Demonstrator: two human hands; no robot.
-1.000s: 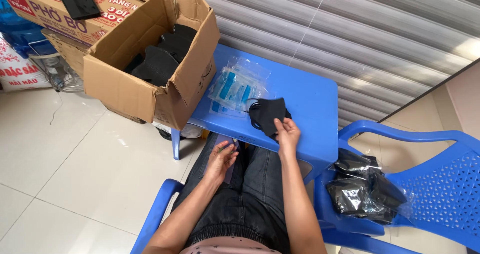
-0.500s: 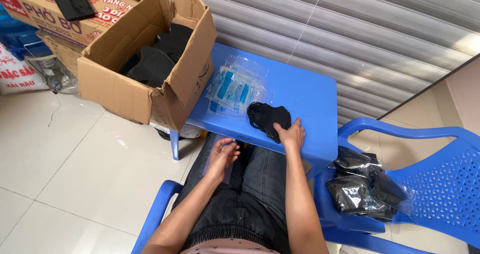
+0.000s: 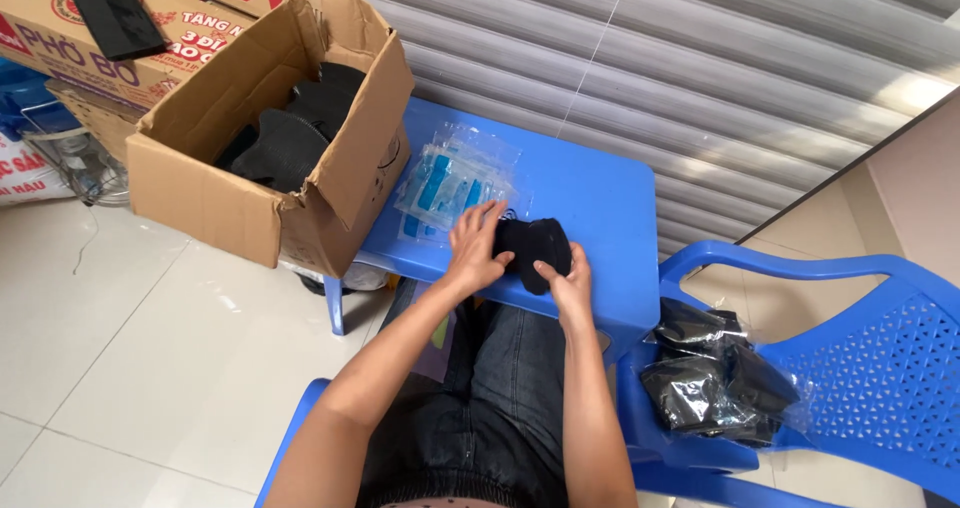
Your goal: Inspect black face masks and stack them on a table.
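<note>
Black fabric piece (image 3: 535, 253) lies on blue table (image 3: 610, 203), near its front edge; left hand (image 3: 478, 248) and right hand (image 3: 567, 278) both grip it; clear packets (image 3: 450, 183) just left; cardboard box (image 3: 270, 148) at table's left end.

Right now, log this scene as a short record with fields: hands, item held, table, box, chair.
left hand: left hand rests on the black fabric piece, fingers spread over its left edge
right hand: right hand grips the same piece at its lower right
table: small blue plastic table; it carries the piece and a stack of clear plastic bags
box: open cardboard box left of the table, with more black pieces inside
chair: blue plastic chair to the right, with bagged black items on its seat
</note>
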